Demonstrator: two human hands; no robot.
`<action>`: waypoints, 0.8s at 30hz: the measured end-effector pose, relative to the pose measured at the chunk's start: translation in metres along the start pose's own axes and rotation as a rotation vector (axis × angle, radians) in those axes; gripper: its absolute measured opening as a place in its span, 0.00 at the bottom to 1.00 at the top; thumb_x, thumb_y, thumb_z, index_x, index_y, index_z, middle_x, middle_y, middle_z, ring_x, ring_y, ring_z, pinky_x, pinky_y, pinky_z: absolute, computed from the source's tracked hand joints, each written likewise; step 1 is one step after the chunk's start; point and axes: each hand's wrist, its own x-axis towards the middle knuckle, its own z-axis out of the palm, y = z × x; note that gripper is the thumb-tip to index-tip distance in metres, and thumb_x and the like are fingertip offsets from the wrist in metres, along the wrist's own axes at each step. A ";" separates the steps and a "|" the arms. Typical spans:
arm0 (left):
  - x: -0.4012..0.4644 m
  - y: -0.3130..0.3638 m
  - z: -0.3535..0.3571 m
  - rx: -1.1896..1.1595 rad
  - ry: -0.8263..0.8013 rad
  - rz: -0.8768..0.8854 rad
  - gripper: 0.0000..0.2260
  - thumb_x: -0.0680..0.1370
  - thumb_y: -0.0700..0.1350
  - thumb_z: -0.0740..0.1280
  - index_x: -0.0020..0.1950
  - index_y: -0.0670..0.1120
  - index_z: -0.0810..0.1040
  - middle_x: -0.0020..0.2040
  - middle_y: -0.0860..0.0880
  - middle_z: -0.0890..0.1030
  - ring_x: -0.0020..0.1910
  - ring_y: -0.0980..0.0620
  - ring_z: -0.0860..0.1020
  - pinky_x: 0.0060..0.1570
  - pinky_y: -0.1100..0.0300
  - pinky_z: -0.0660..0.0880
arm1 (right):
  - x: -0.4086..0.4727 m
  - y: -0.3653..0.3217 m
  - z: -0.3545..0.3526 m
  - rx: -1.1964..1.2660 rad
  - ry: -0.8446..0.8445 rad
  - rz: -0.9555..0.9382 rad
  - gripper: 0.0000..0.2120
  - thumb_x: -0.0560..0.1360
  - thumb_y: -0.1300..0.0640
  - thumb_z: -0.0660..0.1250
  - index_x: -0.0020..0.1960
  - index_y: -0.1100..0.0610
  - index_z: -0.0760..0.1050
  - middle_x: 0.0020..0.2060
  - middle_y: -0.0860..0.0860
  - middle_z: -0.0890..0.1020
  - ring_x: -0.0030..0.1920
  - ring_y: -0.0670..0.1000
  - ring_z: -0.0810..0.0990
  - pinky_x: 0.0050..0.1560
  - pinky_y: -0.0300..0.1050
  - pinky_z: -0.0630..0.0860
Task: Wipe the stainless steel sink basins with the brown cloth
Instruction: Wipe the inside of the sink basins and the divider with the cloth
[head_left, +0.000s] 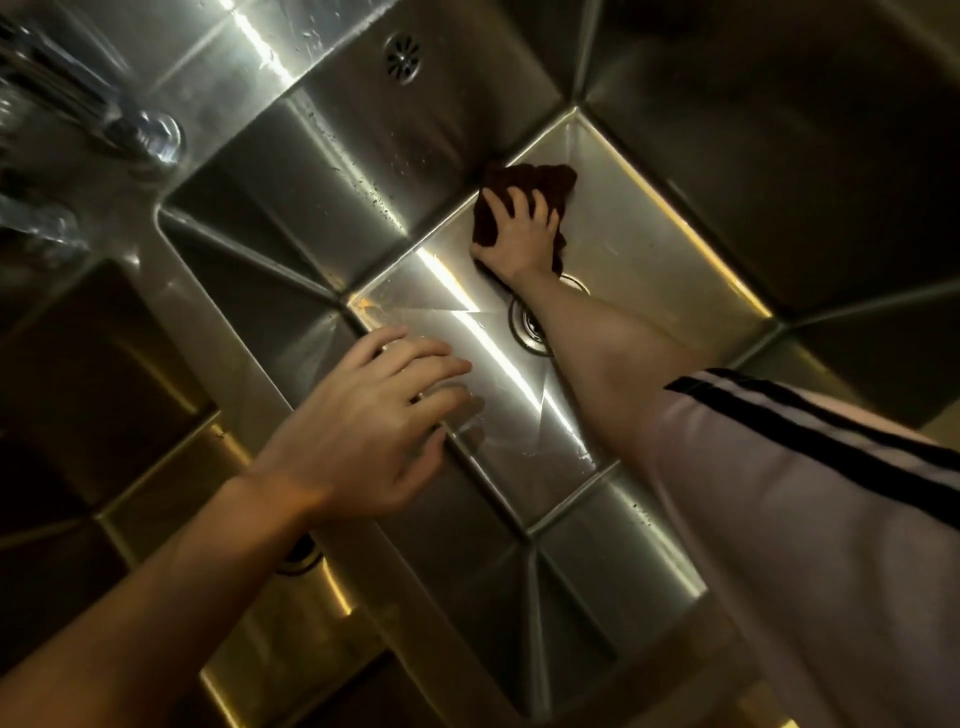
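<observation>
I look down into a stainless steel sink basin (649, 244). My right hand (519, 234) reaches deep into it and presses the dark brown cloth (540, 182) against the floor at the far corner, fingers spread and bent over the cloth. The basin's drain (527, 327) lies just below my right wrist, partly hidden by the forearm. My left hand (374, 431) rests on the steel divider rim (291, 395) between the two basins, fingers relaxed and holding nothing. A second basin (78, 415) lies to the left, mostly in shadow.
A chrome faucet base (150, 137) stands on the deck at the upper left. An overflow grille (402, 56) sits in the basin's far wall. Water droplets speckle the far wall. My right sleeve (810, 493) is pale with dark stripes.
</observation>
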 end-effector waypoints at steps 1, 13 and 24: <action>0.000 0.000 0.000 0.004 -0.002 -0.003 0.18 0.74 0.50 0.60 0.62 0.48 0.77 0.64 0.46 0.77 0.66 0.46 0.71 0.69 0.49 0.59 | -0.003 -0.001 0.002 0.000 0.017 -0.005 0.36 0.71 0.40 0.67 0.75 0.45 0.58 0.73 0.52 0.62 0.75 0.60 0.55 0.74 0.62 0.51; 0.001 0.000 -0.002 0.023 -0.050 -0.023 0.19 0.74 0.50 0.58 0.61 0.48 0.78 0.64 0.46 0.77 0.66 0.45 0.72 0.68 0.43 0.65 | 0.031 0.012 -0.011 0.129 0.247 0.260 0.30 0.72 0.46 0.66 0.73 0.48 0.64 0.70 0.53 0.67 0.73 0.56 0.60 0.73 0.56 0.55; 0.001 -0.002 -0.003 0.067 -0.086 -0.009 0.21 0.73 0.52 0.58 0.62 0.51 0.78 0.65 0.48 0.77 0.67 0.48 0.71 0.70 0.47 0.56 | 0.083 0.017 -0.049 0.425 0.435 0.484 0.22 0.72 0.55 0.70 0.66 0.50 0.73 0.64 0.53 0.72 0.65 0.55 0.69 0.63 0.52 0.71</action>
